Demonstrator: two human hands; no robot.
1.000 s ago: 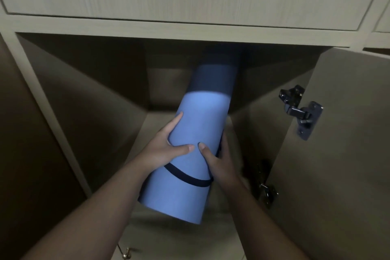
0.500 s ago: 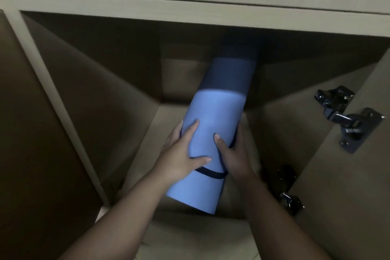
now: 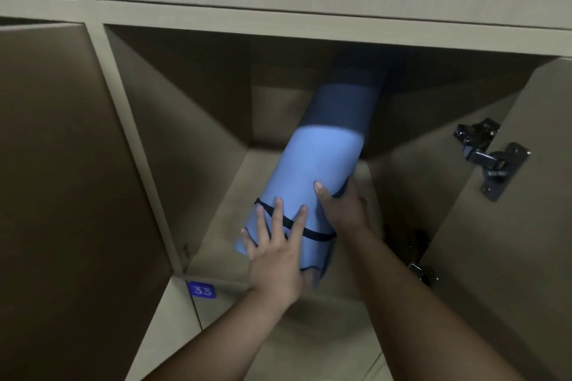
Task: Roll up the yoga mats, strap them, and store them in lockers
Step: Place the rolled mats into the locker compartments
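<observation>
Hands (image 3: 278, 254) (image 3: 343, 210) press rolled blue mat (image 3: 315, 170) inside open locker (image 3: 198, 145).

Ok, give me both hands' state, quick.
Left hand: open, fingers spread flat on the rolled yoga mat.
Right hand: closed around the mat's side.

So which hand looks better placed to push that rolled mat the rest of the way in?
Probably the left hand: its palm lies flat against the mat near its end, behind the strap. The right hand only cups its side.
</observation>
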